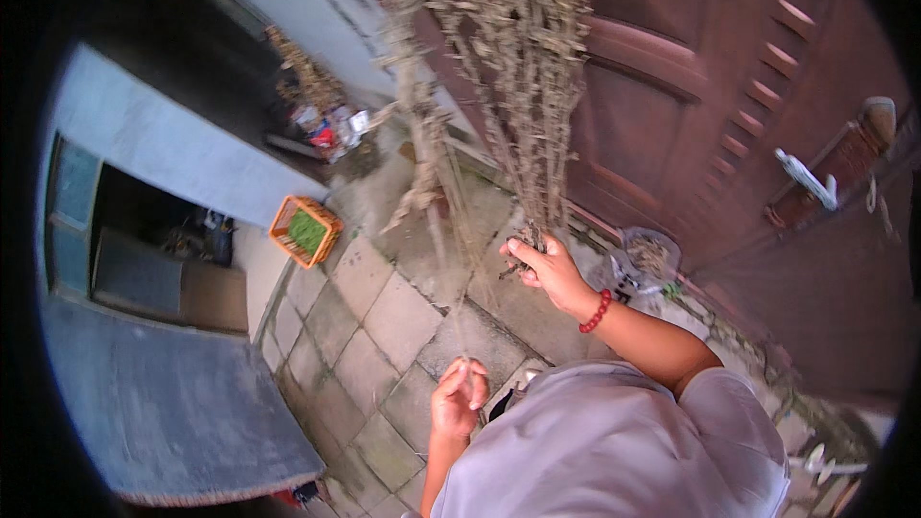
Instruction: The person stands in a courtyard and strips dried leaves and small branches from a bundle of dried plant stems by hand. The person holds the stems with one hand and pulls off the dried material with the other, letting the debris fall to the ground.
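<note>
My right hand [550, 270], with a red bead bracelet on its wrist, grips the gathered lower ends of a tall bundle of dried plant stalks [529, 101]. The stalks rise from it towards the top of the view, thick with dry pods or husks. Lower and to the left, my left hand [460, 392] is palm up, its fingertips pinched on thin pale strands [459, 324] that run upward and blur. Left of the bundle stands a rough, light-coloured branch or dried stem [421, 129], blurred; what supports it cannot be told.
A brown panelled door [647, 108] stands behind the bundle. An orange plastic basket [327, 244] with green contents sits by the pale wall. A clear bag or bowl of dry bits [651, 252] lies near the door's foot. Farther off is a heap of litter [331, 133]. Paving slabs [399, 316] cover the ground.
</note>
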A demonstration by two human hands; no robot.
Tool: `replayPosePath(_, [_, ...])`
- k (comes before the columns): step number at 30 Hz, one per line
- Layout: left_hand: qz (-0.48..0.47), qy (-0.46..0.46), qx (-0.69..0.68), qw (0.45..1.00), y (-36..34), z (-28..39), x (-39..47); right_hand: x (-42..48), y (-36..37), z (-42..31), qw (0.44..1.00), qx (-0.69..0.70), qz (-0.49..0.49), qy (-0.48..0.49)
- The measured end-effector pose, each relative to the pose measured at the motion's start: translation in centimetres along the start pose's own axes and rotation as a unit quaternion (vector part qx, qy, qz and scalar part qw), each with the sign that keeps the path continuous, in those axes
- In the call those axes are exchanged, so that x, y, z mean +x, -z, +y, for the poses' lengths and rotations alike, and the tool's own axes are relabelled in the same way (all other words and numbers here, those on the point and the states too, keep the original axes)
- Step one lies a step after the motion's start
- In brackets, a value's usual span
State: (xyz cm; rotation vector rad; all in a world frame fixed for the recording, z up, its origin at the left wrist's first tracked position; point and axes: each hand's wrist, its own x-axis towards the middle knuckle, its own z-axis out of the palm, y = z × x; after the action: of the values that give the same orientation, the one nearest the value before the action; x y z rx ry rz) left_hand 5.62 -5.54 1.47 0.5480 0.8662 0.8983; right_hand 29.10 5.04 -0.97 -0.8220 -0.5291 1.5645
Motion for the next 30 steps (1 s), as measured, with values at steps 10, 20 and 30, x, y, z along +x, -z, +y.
replayPosePath(10, [0.084,-0.025,0.130,0.988,0.2,-2.6,1.1,4.0,40.1,17.9,0.775,-0.404,0.484,0.043])
replayPosePath(20, [0.159,-0.027,0.220,0.962,-0.4,-3.2,1.3,6.7,42.5,14.1,0.597,-0.623,0.504,-0.035])
replayPosePath(30, [0.236,-0.115,0.288,0.921,-2.5,-4.0,2.4,3.8,5.1,0.2,0.957,-0.228,-0.061,0.167])
